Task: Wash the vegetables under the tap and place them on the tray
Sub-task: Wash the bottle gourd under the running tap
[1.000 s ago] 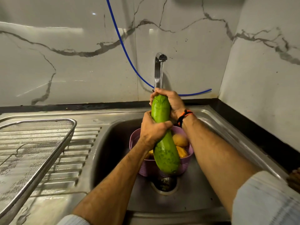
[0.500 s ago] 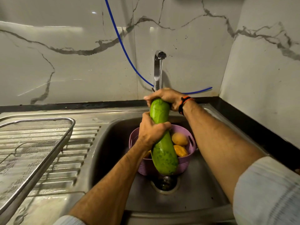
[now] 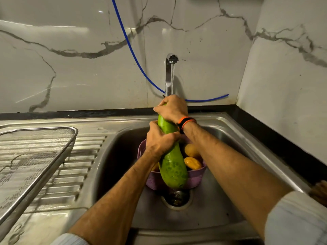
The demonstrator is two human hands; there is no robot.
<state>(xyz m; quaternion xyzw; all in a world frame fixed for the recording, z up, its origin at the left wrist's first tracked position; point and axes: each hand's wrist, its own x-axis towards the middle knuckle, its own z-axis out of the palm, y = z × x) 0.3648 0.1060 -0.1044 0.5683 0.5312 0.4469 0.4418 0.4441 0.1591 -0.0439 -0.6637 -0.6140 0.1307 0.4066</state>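
Clearly both hands grip the long green gourd point(image 3: 172, 167) under the tap point(image 3: 170, 75) above the sink point(image 3: 230, 131) — right hand point(image 3: 172, 108) around its top, left hand point(image 3: 160, 140) around its middle — and it looks heavy, stiff and slippery, so two hands seem wise.

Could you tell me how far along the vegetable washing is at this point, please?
Done: nothing visibly; what shows of the tray holds no vegetables. In hand: the left hand and right hand both grip the gourd upright under the running tap, over the basket. Left: move the gourd to the tray, then wash the yellow vegetables waiting in the basket.
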